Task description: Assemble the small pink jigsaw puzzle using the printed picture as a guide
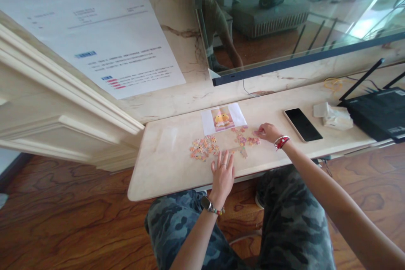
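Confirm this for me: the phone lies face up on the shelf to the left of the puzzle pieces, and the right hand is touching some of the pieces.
Wrong side. The head view shows the phone to the right of the puzzle pieces, beyond the right hand. The rest stands: it lies face up on the shelf, and that hand touches pieces.

Pink-orange puzzle pieces [204, 147], cream marbled table [164, 164], black phone [303, 124].

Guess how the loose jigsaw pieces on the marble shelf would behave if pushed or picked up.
The jigsaw pieces look small, flat and thin, so probably very light. On the glossy marble shelf they would likely slide and scatter rather than roll or tip. Lying flat, they may be fiddly to lift; the right hand seems to pinch one with its fingers.
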Demonstrator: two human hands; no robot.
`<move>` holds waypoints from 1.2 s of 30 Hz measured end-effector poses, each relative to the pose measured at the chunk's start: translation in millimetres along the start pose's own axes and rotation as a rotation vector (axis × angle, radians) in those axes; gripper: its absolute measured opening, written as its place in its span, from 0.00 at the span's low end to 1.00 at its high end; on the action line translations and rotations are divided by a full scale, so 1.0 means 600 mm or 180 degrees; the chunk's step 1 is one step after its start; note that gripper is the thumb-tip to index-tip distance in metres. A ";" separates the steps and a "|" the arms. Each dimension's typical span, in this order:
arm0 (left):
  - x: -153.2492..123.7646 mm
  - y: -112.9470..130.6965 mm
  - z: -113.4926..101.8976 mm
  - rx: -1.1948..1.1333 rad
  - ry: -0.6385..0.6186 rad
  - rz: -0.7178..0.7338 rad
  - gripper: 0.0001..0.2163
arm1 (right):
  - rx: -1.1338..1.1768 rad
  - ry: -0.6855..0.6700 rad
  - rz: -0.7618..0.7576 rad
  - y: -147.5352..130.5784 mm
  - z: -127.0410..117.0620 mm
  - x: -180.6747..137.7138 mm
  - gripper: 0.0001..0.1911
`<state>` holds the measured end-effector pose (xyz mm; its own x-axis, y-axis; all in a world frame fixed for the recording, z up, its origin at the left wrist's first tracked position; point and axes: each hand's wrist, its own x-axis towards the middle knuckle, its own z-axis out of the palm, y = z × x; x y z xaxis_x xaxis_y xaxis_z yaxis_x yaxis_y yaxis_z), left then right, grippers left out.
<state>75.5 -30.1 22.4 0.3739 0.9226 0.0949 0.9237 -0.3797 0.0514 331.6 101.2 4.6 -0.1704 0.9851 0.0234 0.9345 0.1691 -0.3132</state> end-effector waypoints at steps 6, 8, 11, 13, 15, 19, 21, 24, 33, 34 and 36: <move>-0.009 -0.006 0.006 0.0070 0.0063 -0.0021 0.20 | -0.0310 -0.0327 -0.0314 -0.022 -0.013 0.002 0.10; -0.010 -0.008 0.006 0.0087 0.0080 -0.0040 0.19 | -0.0385 -0.0332 -0.0440 -0.028 -0.014 0.001 0.11; -0.010 -0.010 0.006 0.0100 0.0100 -0.0054 0.19 | -0.0267 -0.0231 -0.0542 -0.030 -0.012 -0.002 0.12; -0.009 -0.011 0.006 0.0104 0.0096 -0.0055 0.19 | -0.0023 -0.0106 -0.0490 -0.026 -0.010 -0.005 0.13; -0.009 -0.011 0.005 0.0109 0.0080 -0.0067 0.19 | 0.0228 0.0024 -0.0351 -0.019 -0.009 -0.009 0.14; -0.009 -0.013 0.004 0.0108 0.0071 -0.0090 0.20 | 0.0459 0.0045 -0.0224 -0.006 -0.014 -0.020 0.16; -0.006 -0.013 0.003 0.0097 0.0078 -0.0073 0.20 | 0.0430 -0.0053 -0.0320 -0.002 -0.017 -0.026 0.15; 0.006 -0.007 0.002 0.0050 0.0071 -0.0009 0.19 | 0.0340 0.0013 -0.0459 -0.007 -0.015 -0.028 0.15; 0.044 0.035 0.003 -0.0248 -0.0089 0.0280 0.19 | -0.0139 -0.0073 -0.1052 -0.086 0.028 -0.011 0.15; 0.045 0.038 0.003 -0.0265 -0.0124 0.0280 0.19 | -0.0203 -0.0083 -0.0970 -0.084 0.030 -0.010 0.15; 0.045 0.042 0.003 -0.0285 -0.0178 0.0263 0.19 | -0.0254 -0.0043 -0.0855 -0.073 0.031 -0.011 0.15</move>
<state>108.8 -14.6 24.3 0.4548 0.8893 0.0471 0.8793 -0.4568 0.1345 286.2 86.9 0.3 -0.4191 0.9042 0.0827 0.8768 0.4267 -0.2215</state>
